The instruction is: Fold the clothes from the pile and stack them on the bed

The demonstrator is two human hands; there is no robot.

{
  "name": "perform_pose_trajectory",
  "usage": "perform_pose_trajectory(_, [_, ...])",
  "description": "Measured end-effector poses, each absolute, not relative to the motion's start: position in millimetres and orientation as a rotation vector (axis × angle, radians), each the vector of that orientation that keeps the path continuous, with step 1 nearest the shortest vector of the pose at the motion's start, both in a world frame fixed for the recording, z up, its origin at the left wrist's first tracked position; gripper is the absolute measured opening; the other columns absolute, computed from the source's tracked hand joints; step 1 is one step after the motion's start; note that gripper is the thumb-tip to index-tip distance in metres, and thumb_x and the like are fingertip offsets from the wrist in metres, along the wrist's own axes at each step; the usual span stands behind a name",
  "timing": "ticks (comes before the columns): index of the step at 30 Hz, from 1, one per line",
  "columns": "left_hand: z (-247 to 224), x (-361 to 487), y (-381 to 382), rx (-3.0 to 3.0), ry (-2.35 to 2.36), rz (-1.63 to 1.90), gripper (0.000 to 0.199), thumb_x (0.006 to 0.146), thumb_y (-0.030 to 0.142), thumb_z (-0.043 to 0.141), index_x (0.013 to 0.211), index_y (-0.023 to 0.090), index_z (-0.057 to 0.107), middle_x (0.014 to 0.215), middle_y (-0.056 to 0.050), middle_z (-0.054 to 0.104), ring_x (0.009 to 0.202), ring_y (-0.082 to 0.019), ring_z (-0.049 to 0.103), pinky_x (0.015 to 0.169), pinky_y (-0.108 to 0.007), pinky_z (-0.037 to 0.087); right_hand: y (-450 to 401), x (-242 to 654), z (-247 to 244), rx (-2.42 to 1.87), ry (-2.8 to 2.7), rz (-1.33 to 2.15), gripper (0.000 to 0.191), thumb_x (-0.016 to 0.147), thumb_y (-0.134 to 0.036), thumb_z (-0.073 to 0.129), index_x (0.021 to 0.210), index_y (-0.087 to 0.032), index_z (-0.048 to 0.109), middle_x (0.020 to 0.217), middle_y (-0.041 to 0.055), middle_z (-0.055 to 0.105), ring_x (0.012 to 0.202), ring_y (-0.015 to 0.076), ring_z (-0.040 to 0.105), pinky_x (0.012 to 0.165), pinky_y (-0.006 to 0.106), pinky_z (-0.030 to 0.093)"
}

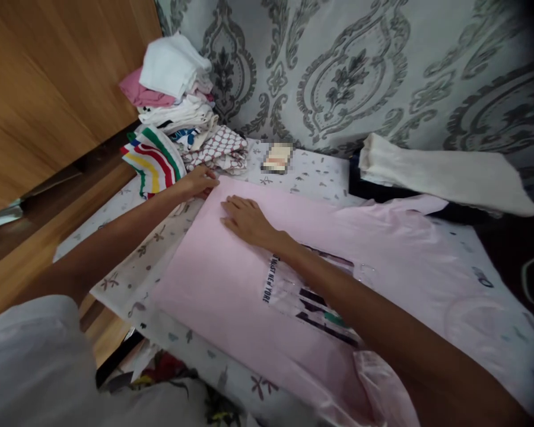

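Note:
A pale pink T-shirt (213, 261) lies spread on the patterned cloth, its hem toward the left and its neck toward the right. Dark lettering and a picture print (324, 320) mark its front, partly covered by my right forearm. At the far hem corner, my left hand (199, 182) has its fingers curled in and closed on the shirt's edge. My right hand (245, 220) rests palm down on the shirt near that corner, fingers stretched out and gripping nothing. The near sleeve (387, 385) lies rumpled beside my right forearm.
Folded clothes (178, 107) are piled at the back left, beside a striped cloth (158, 163). A small blurred card-like item (277, 158) lies near the wall. Folded beige fabric (445, 175) sits on dark cloth at the back right. A wooden panel (66, 77) stands left.

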State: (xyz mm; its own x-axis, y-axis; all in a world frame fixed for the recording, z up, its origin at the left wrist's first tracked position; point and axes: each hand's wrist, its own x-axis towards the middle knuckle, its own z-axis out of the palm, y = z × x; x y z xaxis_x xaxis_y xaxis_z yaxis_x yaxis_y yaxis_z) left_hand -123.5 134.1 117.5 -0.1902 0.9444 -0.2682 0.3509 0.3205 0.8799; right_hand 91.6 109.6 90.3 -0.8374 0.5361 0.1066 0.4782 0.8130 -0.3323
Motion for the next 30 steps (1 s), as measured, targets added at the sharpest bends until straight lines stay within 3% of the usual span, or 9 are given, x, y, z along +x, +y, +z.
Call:
perform_pose_trajectory(4, [114.9,-125.2,107.1,1.169,1.629,0.906,0.042,0.073,0.012,0.074,0.108,0.019,0.052,0.088,-0.002,0.061,0.078,-0.016,0.062,0.070,-0.030,0.049,119.6,72.1,78.5,-0.827,-2.746,0.413,0.048,0.104,-0.036,0.035,0.145,-0.014,0.047,0.158,0.0166,0.041,0.148,0.0323,0.031,0.117,0.056,0.022])
perform_pose_trajectory(9, [112.3,-126.0,75.1,1.370,1.716,0.811,0.053,0.074,0.010,0.067,0.122,0.020,0.045,0.087,0.000,0.059,0.073,-0.016,0.060,0.070,-0.032,0.051,125.9,55.5,79.6,-0.910,-2.724,0.425,0.048,0.103,-0.036,0.040,0.146,-0.015,0.047,0.159,0.0171,0.039,0.150,0.0331,0.029,0.119,0.058,0.018])
perform_pose_trajectory(11, [115.5,-120.8,66.4,1.684,1.842,0.783,0.052,0.076,0.015,0.065,0.125,0.019,0.046,0.099,-0.007,0.062,0.090,-0.023,0.063,0.082,-0.042,0.053,130.0,47.2,82.1,-0.915,-2.704,0.444,0.046,0.103,-0.034,0.041,0.145,-0.016,0.048,0.159,0.0173,0.040,0.149,0.0332,0.030,0.118,0.061,0.019])
perform_pose_trajectory(13, [117.4,-108.3,58.7,2.097,1.909,0.808,0.050,0.081,0.021,0.061,0.129,0.017,0.047,0.121,-0.015,0.060,0.117,-0.032,0.058,0.099,-0.053,0.048,134.7,42.9,84.5,-0.865,-2.654,0.499,0.043,0.101,-0.025,0.044,0.143,-0.017,0.050,0.155,0.0168,0.046,0.145,0.0311,0.037,0.117,0.059,0.024])
perform_pose_trajectory(16, [109.4,-81.7,47.2,2.503,1.723,0.837,0.052,0.091,0.025,0.047,0.142,0.018,0.040,0.147,-0.020,0.047,0.142,-0.032,0.040,0.114,-0.054,0.037,137.3,56.3,85.1,-0.836,-2.583,0.552,0.045,0.095,-0.012,0.047,0.139,-0.015,0.054,0.149,0.0138,0.054,0.139,0.0241,0.047,0.116,0.044,0.034])
perform_pose_trajectory(18, [95.1,-68.7,42.2,2.571,1.567,0.789,0.057,0.095,0.032,0.040,0.150,0.020,0.030,0.156,-0.017,0.040,0.146,-0.027,0.037,0.118,-0.048,0.036,133.7,82.6,81.8,-0.901,-2.552,0.495,0.044,0.096,-0.012,0.045,0.138,-0.014,0.055,0.152,0.0136,0.051,0.142,0.0216,0.044,0.117,0.037,0.034])
perform_pose_trajectory(20, [76.9,-65.3,43.7,2.589,1.542,0.679,0.063,0.096,0.042,0.039,0.154,0.019,0.028,0.160,-0.016,0.037,0.146,-0.027,0.038,0.118,-0.047,0.036,126.3,121.0,76.3,-0.970,-2.538,0.394,0.042,0.100,-0.018,0.043,0.140,-0.013,0.053,0.157,0.0144,0.044,0.147,0.0220,0.037,0.120,0.038,0.030])
perform_pose_trajectory(24, [48.5,-82.4,64.0,2.656,1.659,0.447,0.068,0.093,0.054,0.037,0.148,0.013,0.044,0.155,-0.020,0.046,0.146,-0.035,0.040,0.117,-0.054,0.034,110.1,218.3,68.6,-1.139,-2.510,0.285,0.043,0.104,-0.031,0.041,0.144,-0.017,0.051,0.158,0.0137,0.043,0.148,0.0236,0.035,0.120,0.043,0.031])
perform_pose_trajectory(30, [47.2,-111.9,78.4,2.635,1.883,0.267,0.069,0.091,0.051,0.030,0.145,0.013,0.051,0.154,-0.017,0.048,0.148,-0.033,0.037,0.114,-0.052,0.038,107.2,364.5,72.1,-1.572,-2.269,0.218,0.046,0.104,-0.036,0.037,0.140,-0.017,0.057,0.153,0.0133,0.049,0.143,0.0245,0.043,0.117,0.046,0.037])
